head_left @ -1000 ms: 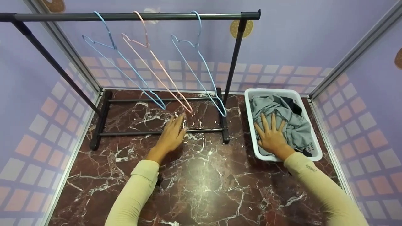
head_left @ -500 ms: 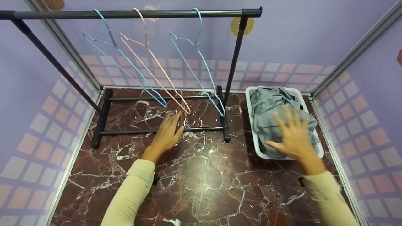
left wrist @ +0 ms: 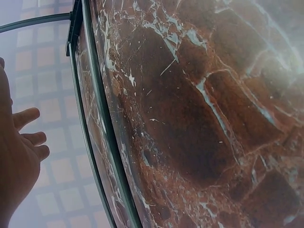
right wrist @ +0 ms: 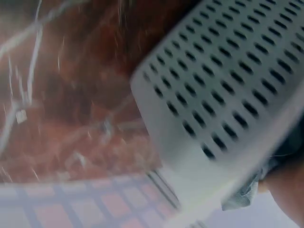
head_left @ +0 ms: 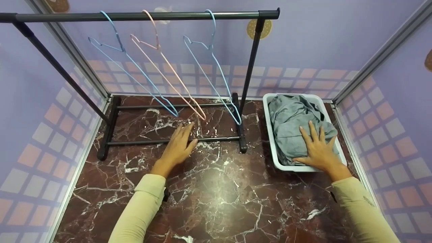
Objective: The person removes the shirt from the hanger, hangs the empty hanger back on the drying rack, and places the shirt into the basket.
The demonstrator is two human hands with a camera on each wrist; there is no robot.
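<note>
My right hand (head_left: 319, 152) rests with spread fingers on a crumpled grey garment (head_left: 290, 138). The cloth fills a white laundry basket (head_left: 270, 135) with slotted walls, and the palm lies near the basket's front right corner. In the right wrist view the basket's slotted side (right wrist: 164, 128) shows large, with a bit of grey cloth (right wrist: 240, 197) beside the hand. My left hand (head_left: 177, 145), fingers extended and holding nothing, is over the front lower bar of a black clothes rack (head_left: 182, 16). In the left wrist view that hand (left wrist: 19, 161) appears apart from the rack's bars.
On the rack's top rail hang a blue hanger (head_left: 122, 50), a pink hanger (head_left: 158, 49) and another blue hanger (head_left: 212, 49). Patterned purple wall panels (head_left: 320, 40) enclose the dark red marble floor (head_left: 216, 195) on the left, back and right.
My right hand has lifted off the cloth, shifted right and come down on it again. The grey garment now sits bunched higher, covering the dark item. My left hand has drifted slightly left.
</note>
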